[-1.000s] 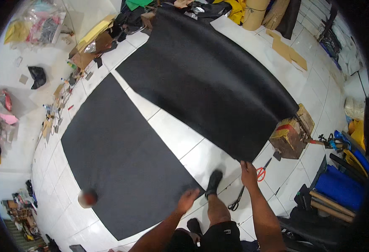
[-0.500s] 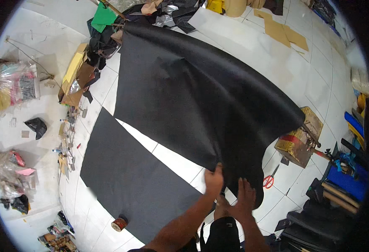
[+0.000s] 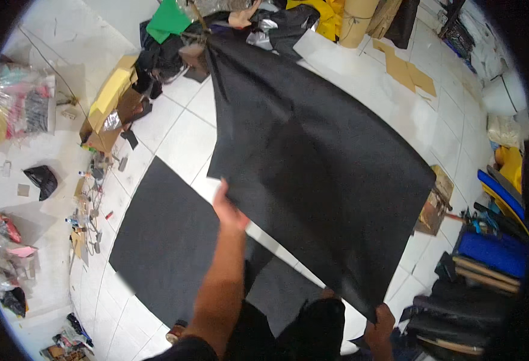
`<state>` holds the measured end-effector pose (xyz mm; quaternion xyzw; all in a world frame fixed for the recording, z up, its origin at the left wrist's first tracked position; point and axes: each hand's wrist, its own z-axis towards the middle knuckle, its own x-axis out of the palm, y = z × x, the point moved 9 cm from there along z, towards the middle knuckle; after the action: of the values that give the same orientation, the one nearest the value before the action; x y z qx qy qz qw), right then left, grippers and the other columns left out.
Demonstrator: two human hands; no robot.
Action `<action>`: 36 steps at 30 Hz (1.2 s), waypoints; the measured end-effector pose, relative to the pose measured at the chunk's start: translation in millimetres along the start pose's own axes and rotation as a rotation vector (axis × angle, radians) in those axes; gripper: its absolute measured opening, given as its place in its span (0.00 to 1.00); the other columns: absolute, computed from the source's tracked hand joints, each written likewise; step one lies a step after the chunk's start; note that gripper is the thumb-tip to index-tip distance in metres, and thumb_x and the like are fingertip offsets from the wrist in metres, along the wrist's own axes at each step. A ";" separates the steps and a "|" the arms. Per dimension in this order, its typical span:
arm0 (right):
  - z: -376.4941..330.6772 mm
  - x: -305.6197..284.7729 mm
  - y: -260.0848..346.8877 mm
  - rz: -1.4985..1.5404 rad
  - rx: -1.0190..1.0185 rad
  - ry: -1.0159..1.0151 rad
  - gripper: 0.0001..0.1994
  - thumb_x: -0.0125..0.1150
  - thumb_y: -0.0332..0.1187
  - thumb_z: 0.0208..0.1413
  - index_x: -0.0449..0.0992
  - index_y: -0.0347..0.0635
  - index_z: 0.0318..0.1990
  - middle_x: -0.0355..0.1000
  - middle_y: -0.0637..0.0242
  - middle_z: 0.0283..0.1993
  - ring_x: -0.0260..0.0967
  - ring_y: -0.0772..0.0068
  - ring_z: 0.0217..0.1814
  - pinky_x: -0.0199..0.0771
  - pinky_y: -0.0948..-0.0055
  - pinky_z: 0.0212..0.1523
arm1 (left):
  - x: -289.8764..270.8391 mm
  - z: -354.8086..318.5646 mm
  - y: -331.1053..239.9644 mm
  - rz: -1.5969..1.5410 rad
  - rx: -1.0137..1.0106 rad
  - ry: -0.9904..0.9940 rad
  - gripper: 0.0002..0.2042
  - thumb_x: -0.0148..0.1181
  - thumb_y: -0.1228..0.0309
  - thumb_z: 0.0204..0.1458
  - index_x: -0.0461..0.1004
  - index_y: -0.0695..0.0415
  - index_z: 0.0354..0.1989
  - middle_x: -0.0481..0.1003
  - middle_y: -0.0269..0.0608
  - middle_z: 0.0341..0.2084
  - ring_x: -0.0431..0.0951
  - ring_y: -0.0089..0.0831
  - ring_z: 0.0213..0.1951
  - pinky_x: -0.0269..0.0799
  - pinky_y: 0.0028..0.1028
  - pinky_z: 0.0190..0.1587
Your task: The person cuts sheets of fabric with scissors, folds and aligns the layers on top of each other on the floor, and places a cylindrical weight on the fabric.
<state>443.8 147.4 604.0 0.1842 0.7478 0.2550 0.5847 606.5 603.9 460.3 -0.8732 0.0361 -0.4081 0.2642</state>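
Note:
A large black sheet (image 3: 324, 162), perhaps leatherette or fabric, spreads across the middle from a rolled far edge. My left hand (image 3: 231, 210) is at its left edge near a corner, fingers partly hidden against the material; it appears to grip it. At the lower right my right hand (image 3: 381, 328) is closed round the sheet's near corner, which hangs in folds. Below and left, a separate flat black piece (image 3: 168, 240) lies on the floor, partly covered by my left arm and legs. A small round can (image 3: 175, 332) sits beside my left forearm.
A worn block-like box (image 3: 434, 207) stands at the sheet's right end. Blue and black rolled materials (image 3: 492, 253) are stacked at the right. Cardboard (image 3: 111, 99), bags and scraps line the left. Cardboard pieces (image 3: 406, 71) lie on white tiles at the far right.
My left hand has moved left and away along the sheet's edge; my right hand has moved right and nearer me. The sheet's near part is spread wider, and the red-handled scissors are out of sight.

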 end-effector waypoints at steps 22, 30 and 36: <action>-270.9 164.7 84.9 -0.457 0.245 -0.381 0.13 0.57 0.28 0.48 0.74 0.30 0.41 0.73 0.43 0.40 0.70 0.41 0.47 0.69 0.52 0.51 | -218.7 -142.2 -323.2 0.910 0.069 -0.072 0.22 0.55 0.71 0.59 0.60 0.71 0.58 0.71 0.58 0.50 0.75 0.44 0.49 0.73 0.35 0.48; -451.8 256.1 177.6 -0.317 0.231 -0.570 0.06 0.57 0.24 0.44 0.74 0.32 0.32 0.72 0.46 0.35 0.69 0.41 0.40 0.69 0.51 0.43 | -353.3 -237.0 -479.2 1.018 0.240 0.233 0.23 0.57 0.70 0.58 0.61 0.75 0.55 0.69 0.61 0.51 0.74 0.43 0.48 0.70 0.34 0.52; -611.8 364.6 236.5 -0.315 0.371 -0.463 0.09 0.56 0.23 0.41 0.73 0.31 0.34 0.70 0.44 0.34 0.67 0.40 0.38 0.67 0.49 0.42 | -478.6 -364.0 -540.3 1.045 -0.010 0.019 0.22 0.54 0.71 0.60 0.60 0.70 0.58 0.68 0.54 0.54 0.71 0.42 0.53 0.65 0.36 0.57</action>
<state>-244.6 444.7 574.6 0.2226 0.6480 -0.0278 0.7278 -60.3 1043.5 585.5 -0.7361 0.4714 -0.2296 0.4280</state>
